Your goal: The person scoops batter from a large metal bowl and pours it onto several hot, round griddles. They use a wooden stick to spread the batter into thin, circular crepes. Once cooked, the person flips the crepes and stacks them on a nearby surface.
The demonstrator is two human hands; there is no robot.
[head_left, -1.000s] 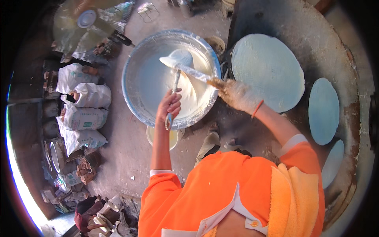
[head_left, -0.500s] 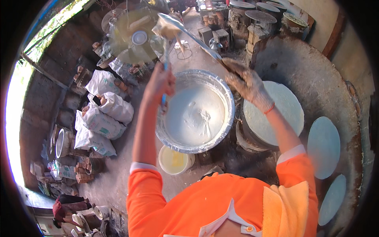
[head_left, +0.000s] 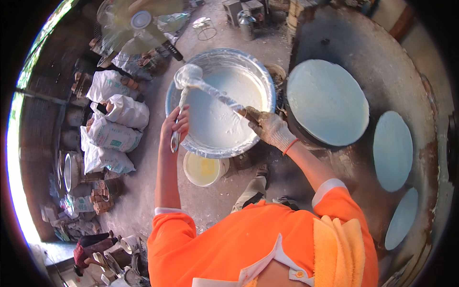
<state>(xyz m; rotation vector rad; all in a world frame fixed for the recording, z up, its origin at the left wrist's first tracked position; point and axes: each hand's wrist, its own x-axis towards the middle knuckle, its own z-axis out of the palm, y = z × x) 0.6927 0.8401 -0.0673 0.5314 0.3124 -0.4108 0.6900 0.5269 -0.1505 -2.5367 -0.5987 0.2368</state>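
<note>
My left hand (head_left: 176, 125) is closed round the handle of a slim, batter-coated spatula (head_left: 182, 99). Its tip meets the ladle head (head_left: 187, 75), which is thickly coated in white batter. My gloved right hand (head_left: 271, 128) grips the other end of the ladle's long handle (head_left: 220, 96). Both tools are over the left part of a wide metal basin (head_left: 224, 152), which holds smooth white batter (head_left: 234, 107). To the right of my right hand stands a round drum-like griddle top (head_left: 330, 103), covered by a pale, flat layer.
Two pale round sheets (head_left: 393, 150) are on the curved surface at right. A bucket (head_left: 203, 170) of yellowish liquid stands just nearer than the basin. White sacks (head_left: 114, 134) are stacked at left, below a fan (head_left: 141, 20). Another person (head_left: 93, 246) bends at lower left.
The ladle and spatula have come down and nearer, from beyond the basin's far rim to over its left side. Both hands have lowered. My view has shifted, too.
</note>
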